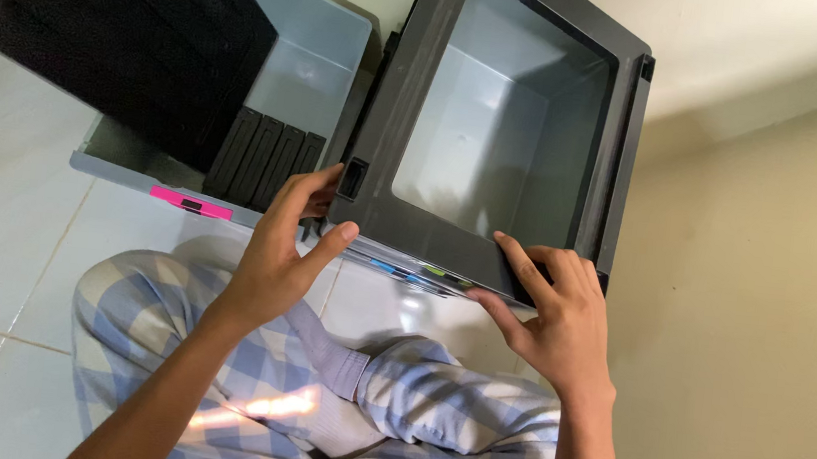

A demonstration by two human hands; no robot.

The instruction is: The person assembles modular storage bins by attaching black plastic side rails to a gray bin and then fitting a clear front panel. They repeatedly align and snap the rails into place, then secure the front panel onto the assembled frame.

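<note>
With the left hand (277, 247) pinching the near-left corner and the right hand (560, 319) clasping the near-right rim of the empty dark grey bin (421, 101), which rests tilted on the floor (0, 220) above the knees, I would keep both grips level to avoid twisting it.

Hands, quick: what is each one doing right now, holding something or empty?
Left hand: gripping the near left corner of the grey bin, thumb on its rim.
Right hand: gripping the bin's near right edge, fingers along the rim.
</note>
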